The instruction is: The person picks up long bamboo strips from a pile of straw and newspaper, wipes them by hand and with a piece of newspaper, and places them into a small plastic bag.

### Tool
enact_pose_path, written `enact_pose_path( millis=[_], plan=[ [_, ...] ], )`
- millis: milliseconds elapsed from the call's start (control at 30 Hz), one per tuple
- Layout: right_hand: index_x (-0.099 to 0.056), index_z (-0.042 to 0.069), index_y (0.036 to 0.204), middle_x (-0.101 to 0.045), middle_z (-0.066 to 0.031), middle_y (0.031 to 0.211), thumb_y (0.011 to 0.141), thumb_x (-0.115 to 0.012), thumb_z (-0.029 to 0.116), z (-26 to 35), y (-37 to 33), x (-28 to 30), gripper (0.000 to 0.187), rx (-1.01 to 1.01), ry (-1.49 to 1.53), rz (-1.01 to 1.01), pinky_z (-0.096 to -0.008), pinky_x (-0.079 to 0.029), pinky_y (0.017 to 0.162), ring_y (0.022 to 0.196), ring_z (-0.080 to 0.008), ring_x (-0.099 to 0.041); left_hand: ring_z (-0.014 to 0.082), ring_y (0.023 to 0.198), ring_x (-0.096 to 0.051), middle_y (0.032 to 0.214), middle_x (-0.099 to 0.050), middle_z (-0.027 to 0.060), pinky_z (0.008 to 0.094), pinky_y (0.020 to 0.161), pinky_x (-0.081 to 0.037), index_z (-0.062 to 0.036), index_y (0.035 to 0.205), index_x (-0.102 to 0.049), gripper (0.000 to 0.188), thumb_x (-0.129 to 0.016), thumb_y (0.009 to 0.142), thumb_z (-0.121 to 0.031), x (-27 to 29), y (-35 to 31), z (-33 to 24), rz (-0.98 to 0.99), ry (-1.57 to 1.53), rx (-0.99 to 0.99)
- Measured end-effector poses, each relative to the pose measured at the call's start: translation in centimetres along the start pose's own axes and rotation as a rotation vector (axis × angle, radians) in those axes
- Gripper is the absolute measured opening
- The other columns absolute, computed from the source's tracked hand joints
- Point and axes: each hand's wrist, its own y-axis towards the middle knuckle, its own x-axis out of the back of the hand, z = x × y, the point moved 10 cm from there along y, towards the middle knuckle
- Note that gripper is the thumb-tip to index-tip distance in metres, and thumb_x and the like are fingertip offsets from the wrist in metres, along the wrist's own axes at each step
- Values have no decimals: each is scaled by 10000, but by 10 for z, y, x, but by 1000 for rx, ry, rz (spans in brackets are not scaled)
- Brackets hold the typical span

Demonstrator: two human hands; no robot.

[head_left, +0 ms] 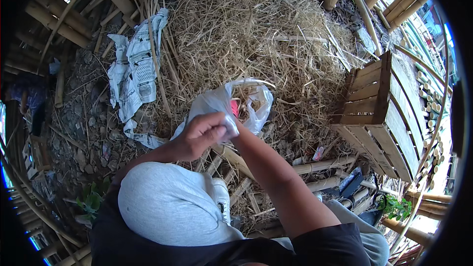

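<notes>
A thin whitish translucent plastic bag (211, 101) lies on the straw in front of me, its mouth gaping toward the right. My left hand (201, 137) is closed, pinching a bunched white part of the bag beside my right wrist. My right forearm (271, 165) reaches up to the bag, and the right hand is hidden behind the plastic and my left hand. A small bright red thing (235, 108) shows at the bag's mouth; its kind cannot be made out. Some straw (255, 99) is visible within the bag's opening.
Dry straw (256, 29) covers the ground ahead. Crumpled newspaper sheets (140, 64) lie at left on stony soil. A slatted wooden crate (382, 113) stands at right, near stacked cut bamboo (432, 118). Bamboo poles (325, 167) lie by my feet, near a dark flat object (351, 182).
</notes>
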Motion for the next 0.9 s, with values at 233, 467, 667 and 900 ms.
enact_pose_path(
  millis=[233,467,667,900],
  plan=[
    [-655,80,1272,-716,-203,1201,914,-604,439,5,-39,86,510,-35,137,278,-440,-540,955,1131,-381,-691,90,779,-431,879,-493,-11,260,774,-394,-7,1210,-576,243,-438,1120,-186,81,-13,11,-472,-254,-55],
    [-567,1,1411,-704,-195,1273,916,-683,630,-47,-137,204,808,-183,198,195,-363,-544,1003,1169,-304,-702,98,794,-475,885,-497,-6,268,766,-416,-12,1260,-585,265,-437,1127,-187,46,15,23,-351,-332,-25],
    [-568,70,1433,-733,-131,1141,905,-571,804,-149,-139,235,904,-394,1114,-195,-297,-557,783,1003,-184,-725,108,772,-450,864,-460,-1,299,744,-411,-7,1225,-564,246,-434,1124,-189,45,-6,11,-295,-145,9],
    [-130,114,1673,-578,-197,1482,903,-412,891,-206,-62,113,1130,-635,1315,67,-398,-557,926,1252,-290,-643,108,777,-440,862,-470,1,306,753,-415,-5,1218,-567,261,-440,1121,-211,31,-6,7,-201,-132,1]
  ],
)
